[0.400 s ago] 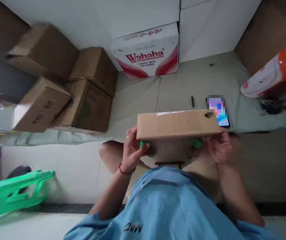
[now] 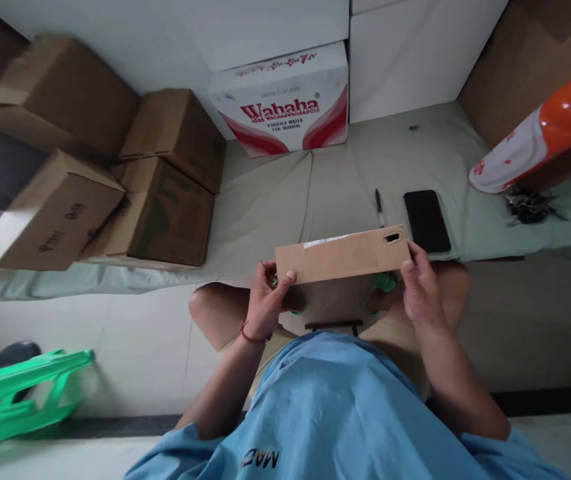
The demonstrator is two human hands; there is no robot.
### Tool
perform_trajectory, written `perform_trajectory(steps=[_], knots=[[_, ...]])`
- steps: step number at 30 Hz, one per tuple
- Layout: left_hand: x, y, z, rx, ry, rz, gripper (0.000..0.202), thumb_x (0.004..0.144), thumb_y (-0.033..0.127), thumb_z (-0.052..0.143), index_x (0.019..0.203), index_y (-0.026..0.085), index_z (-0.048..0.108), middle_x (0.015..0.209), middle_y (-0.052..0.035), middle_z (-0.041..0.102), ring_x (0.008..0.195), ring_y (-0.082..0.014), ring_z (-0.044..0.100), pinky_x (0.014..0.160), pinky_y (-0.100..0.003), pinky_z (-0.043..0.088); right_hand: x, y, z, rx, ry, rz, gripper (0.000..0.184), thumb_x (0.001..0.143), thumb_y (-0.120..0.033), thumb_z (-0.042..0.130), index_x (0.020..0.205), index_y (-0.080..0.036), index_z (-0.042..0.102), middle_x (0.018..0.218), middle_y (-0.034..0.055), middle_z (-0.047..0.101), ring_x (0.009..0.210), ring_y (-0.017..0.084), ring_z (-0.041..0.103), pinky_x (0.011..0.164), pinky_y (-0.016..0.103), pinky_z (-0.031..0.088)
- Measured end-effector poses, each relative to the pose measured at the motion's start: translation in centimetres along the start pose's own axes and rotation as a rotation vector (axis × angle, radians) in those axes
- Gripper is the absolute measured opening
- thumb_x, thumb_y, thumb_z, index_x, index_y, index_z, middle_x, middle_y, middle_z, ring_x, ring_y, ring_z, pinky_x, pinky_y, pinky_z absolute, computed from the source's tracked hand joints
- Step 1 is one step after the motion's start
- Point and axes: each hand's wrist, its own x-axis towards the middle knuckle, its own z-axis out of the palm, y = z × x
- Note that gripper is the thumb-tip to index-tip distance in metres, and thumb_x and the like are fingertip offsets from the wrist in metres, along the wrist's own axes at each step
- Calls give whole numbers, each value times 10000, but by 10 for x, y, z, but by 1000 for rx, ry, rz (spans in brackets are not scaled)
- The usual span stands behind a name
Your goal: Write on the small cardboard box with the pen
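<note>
Between my two hands is a long, narrow cardboard box (image 2: 342, 259), held above my lap at the table's front edge. It has a dark hole near its right end and a pale label strip along the top edge. My left hand (image 2: 269, 290) grips the left end, thumb on the near face and the other fingers behind. At the opposite end, my right hand (image 2: 421, 280) is closed on the corner, its thumb toward me. Just beyond the box lie a black phone (image 2: 427, 221) with a dark screen and a dark pen (image 2: 379, 205).
A white and red Wahaha carton (image 2: 285, 107) stands at the back of the cloth-covered table (image 2: 260, 207). Several brown cartons (image 2: 170, 207) are stacked at left. An orange and white cylinder (image 2: 530, 137) and a dark tangled item (image 2: 532, 205) sit at right. A green plastic stool (image 2: 30, 393) is on the floor.
The box has come lower and tilted, its right end shifting left away from the phone. My right hand has moved left with it. The phone's screen has gone from lit to dark.
</note>
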Motion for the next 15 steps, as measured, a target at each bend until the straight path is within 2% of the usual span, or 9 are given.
perform_trajectory(steps=[2,4,8,15], knots=[[-2,-1,3,53,11,26,475,831,550,867,1047,192,643,1000,-47,702,873,-179,649,751,-272,500,0,-1,4,-169,41,-7,670,894,-666,755,1434,-287,641,1484,126,608,1362,321,614,1144,528,523],[-3,-1,5,78,25,54,482,834,562,857,1046,192,632,984,-43,697,862,-179,654,752,-276,507,1,-3,6,-233,53,-19,616,910,-643,752,1400,-280,661,1435,121,631,1348,308,617,1171,533,502],[-4,-5,5,68,27,89,536,811,595,864,1057,190,615,992,-53,704,890,-198,683,782,-296,533,5,-11,6,-198,48,-11,541,927,-610,741,1352,-283,672,1336,106,689,1260,289,660,1112,525,547],[-9,-11,3,77,34,94,575,801,623,868,1079,190,612,1012,-63,705,917,-208,692,807,-310,558,6,-19,6,-117,47,68,490,872,-498,792,1287,-269,668,1305,97,699,1221,280,677,1089,525,562]])
